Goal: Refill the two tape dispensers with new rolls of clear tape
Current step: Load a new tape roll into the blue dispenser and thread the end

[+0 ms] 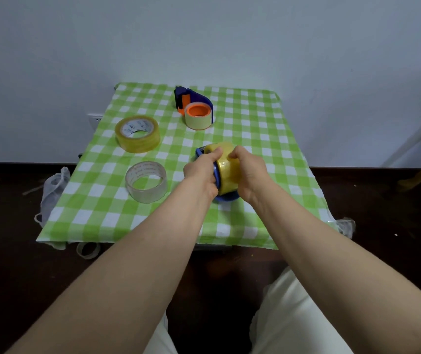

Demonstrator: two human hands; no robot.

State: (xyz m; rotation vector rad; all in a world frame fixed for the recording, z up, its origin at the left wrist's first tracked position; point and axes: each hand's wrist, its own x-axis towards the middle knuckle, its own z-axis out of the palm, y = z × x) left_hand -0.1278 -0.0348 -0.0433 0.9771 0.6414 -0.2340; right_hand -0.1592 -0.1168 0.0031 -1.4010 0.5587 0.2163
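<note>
Head view: left hand (200, 172) and right hand (249, 172) clamped on yellow tape roll (227, 169) in blue dispenser (216, 175); dispenser mostly hidden, fingertips unseen behind roll.

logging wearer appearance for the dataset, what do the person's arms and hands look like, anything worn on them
Both forearms are bare right down to the bottom of the frame, with no sleeves in view. The left hand and right hand wear no gloves, and no watch, bracelet or ring shows. Off-white trousers cover the legs below.
</note>
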